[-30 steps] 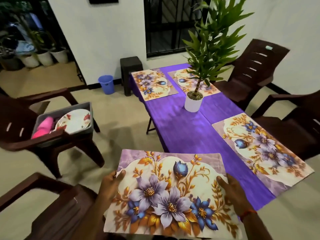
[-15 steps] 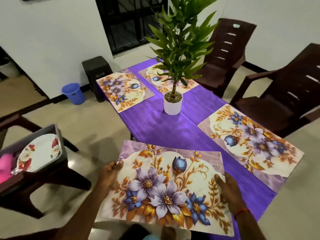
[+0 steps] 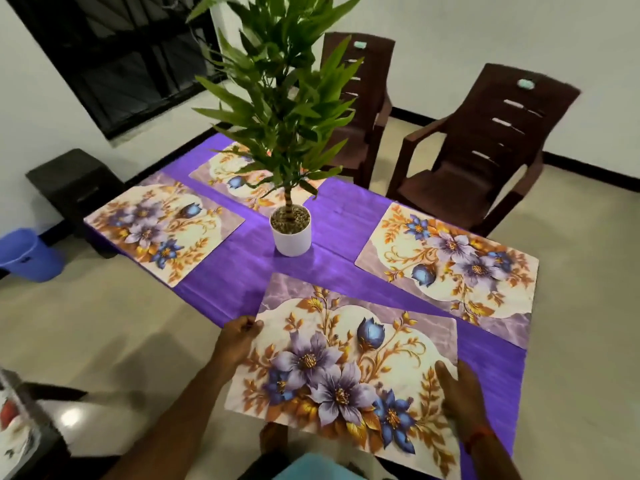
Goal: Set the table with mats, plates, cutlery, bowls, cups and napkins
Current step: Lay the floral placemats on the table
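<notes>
Both forearms reach forward from the bottom of the view. The left hand [image 3: 239, 341] pinches the left edge of the floral mat [image 3: 346, 368], thumb on top and fingers curled beneath. The right hand [image 3: 457, 393] clamps the right edge the same way, its thumb lying on the printed face; a red thread circles that wrist. The mat sits at the near corner of the table [image 3: 235, 271], its far edge over the purple cloth and its near and left parts hanging past the table's edge. Whether it lies flat on the cloth I cannot tell.

Three more mats are laid out: the left mat [image 3: 162, 230], the far mat [image 3: 235, 178] and the right mat [image 3: 450, 265]. A potted plant [image 3: 291, 230] stands between them, its leaves hiding part of the far mat. Two brown chairs [image 3: 485, 150] stand at the table's right side. A blue bin [image 3: 27, 254] and a dark stool [image 3: 76, 181] stand by the wall. A grey tray [image 3: 20, 427] shows at the lower left.

The mats are thin, flat rectangles, glossy, printed with purple and blue flowers and gold leaves on cream. The cloth has a satin sheen; the pot is smooth white, a plain cylinder.
</notes>
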